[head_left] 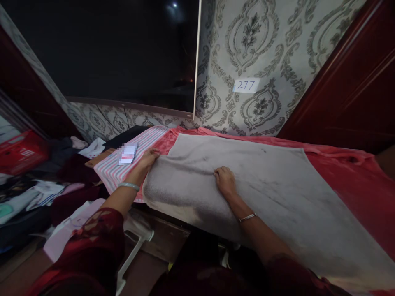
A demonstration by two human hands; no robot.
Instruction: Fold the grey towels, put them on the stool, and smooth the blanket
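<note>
A large grey plush cloth [262,176], which looks like a towel, lies spread on a red fleece blanket [342,185]. My left hand [149,159] is closed on the cloth's left edge, thumb and fingers pinched together. Near the middle of the same cloth, my right hand [226,181] pinches up a low ridge that runs across to the left hand. The near-left part of the cloth shows darker nap and hangs toward the front edge. A striped pink, white and grey cloth [108,174] lies left of my left hand, with a phone [128,153] on it.
Piled clothes [31,197] and a red bag [21,152] are at the left. Behind the table, a large dark television [123,53] stands against the patterned wall, beside a paper marked 277 [246,85]. A white frame [135,250] stands below the table's front edge.
</note>
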